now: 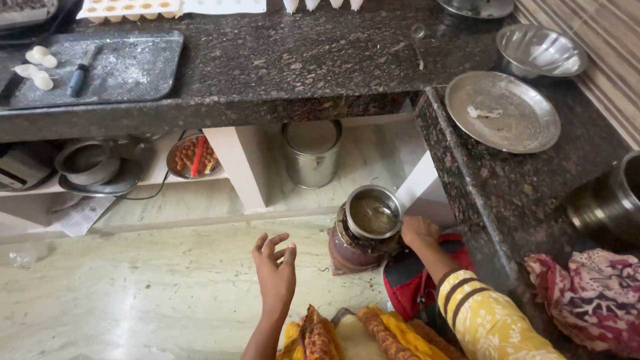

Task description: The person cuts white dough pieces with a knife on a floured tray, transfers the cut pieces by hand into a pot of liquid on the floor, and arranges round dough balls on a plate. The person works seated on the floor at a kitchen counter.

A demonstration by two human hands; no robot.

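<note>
A brown metal pot [357, 248] with an open steel mouth stands on the pale floor under the corner of the dark stone counter [293, 67]. Inside it is greyish liquid or batter. My right hand [418, 231] rests at the pot's right rim, fingers curled; whether it grips a utensil reaching into the pot is unclear. My left hand [275, 267] hovers over the floor left of the pot, fingers spread, holding nothing. A yellow patterned sleeve covers my right arm.
A steel canister [311, 153] stands under the counter behind the pot. Left shelf holds stacked steel vessels [90, 167] and a bowl of brown round items [192, 156]. The counter carries a dark floured tray [127, 67], a steel plate [501, 112], a steel bowl [540, 50] and a patterned cloth [590, 293].
</note>
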